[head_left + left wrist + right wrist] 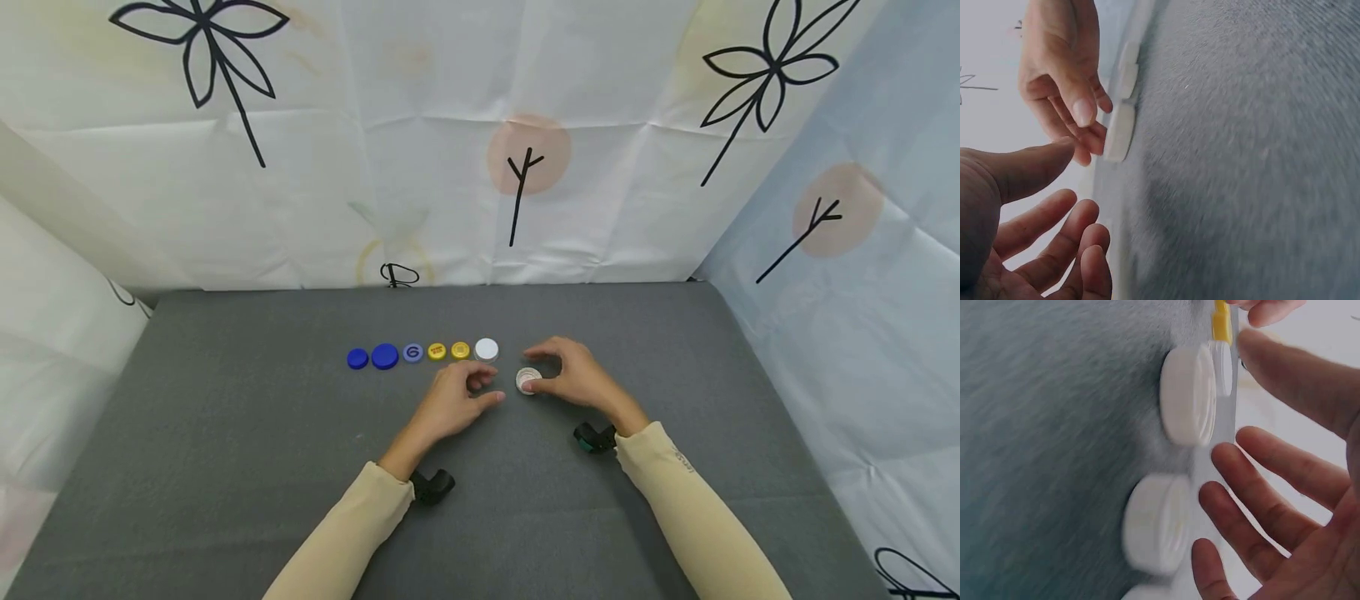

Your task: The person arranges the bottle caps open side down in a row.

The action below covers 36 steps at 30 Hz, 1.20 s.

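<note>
A white bottle cap (527, 377) with a ringed top lies by the thumb of my right hand (573, 375). The fingers of this hand are spread and relaxed, with no cap between them in the right wrist view. That view also shows a second white cap (1157, 525) under the fingers and part of a third white cap (1147, 592) at the bottom edge; the right hand hides these in the head view. My left hand (453, 400) hovers with loosely bent fingers near a smooth white cap (486, 349), holding nothing.
Leftward from the smooth white cap runs a row: two yellow caps (460, 350), a lavender cap (412, 352), a large blue cap (385, 356) and a smaller blue cap (357, 358). They lie on a grey cloth-covered table (225, 467). White printed curtains (435, 183) stand behind and beside it.
</note>
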Motion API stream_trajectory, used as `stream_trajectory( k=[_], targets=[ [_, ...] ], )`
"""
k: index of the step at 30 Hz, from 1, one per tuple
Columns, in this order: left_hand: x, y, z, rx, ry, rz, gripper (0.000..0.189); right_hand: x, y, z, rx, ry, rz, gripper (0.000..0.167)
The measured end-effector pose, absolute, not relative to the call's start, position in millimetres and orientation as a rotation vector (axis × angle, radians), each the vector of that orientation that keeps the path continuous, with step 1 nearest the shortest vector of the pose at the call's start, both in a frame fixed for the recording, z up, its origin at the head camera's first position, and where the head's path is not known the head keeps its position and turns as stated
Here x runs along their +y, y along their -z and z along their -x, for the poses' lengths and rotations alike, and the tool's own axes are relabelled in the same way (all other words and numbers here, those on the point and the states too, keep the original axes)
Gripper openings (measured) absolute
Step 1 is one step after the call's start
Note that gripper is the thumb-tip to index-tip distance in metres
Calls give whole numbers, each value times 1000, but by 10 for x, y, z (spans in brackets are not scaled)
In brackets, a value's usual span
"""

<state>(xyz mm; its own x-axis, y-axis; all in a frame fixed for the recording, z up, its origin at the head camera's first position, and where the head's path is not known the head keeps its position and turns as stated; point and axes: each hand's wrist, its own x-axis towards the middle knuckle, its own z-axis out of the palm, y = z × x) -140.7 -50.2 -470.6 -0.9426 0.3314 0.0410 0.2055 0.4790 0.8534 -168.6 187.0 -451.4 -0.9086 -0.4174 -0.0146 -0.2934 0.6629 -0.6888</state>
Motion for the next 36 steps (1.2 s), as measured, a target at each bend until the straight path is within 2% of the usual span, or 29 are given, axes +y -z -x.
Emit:
stream_trajectory(
  k=[9,24,36],
  targets=[
    [-301,4801,1490,2640,-1403,-497,31,2063,4605,1573,2717,1068,585,55],
    [-108,4833,1525,2775,-1227,-466,25,2006,4682,1538,2789,1040,609,40],
    [-324,4725,1425,2571,-1615,-522,29,1862,4571,1438,2800,1258,687,42]
  ],
)
